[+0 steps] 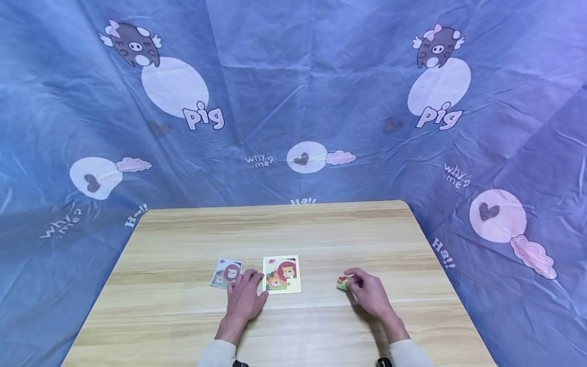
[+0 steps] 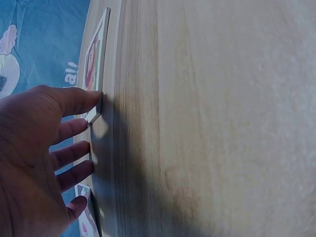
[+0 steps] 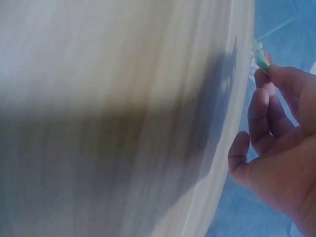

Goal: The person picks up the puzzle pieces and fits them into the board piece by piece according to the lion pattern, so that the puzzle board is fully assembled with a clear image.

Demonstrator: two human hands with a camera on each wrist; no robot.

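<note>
A jigsaw puzzle board (image 1: pixel 299 280) with a pale frame and a lion picture lies flat on the table; a pale gap shows at its lower right. My left hand (image 1: pixel 246 296) rests at the board's left side, thumb and index finger touching its edge, the other fingers loosely extended. Part of a small lion picture card (image 1: pixel 221 271) shows beyond that hand's fingers. Off to the right, my right hand (image 1: pixel 370 294) pinches a green and red puzzle piece (image 1: pixel 341 283) between thumb and fingers, raised above the table. In the right wrist view the piece (image 3: pixel 260 57) is partly hidden by the fingertips.
The light wood table (image 1: pixel 183 229) carries the board and card near its middle. Blue printed fabric (image 1: pixel 275 112) hangs behind the table and along both sides.
</note>
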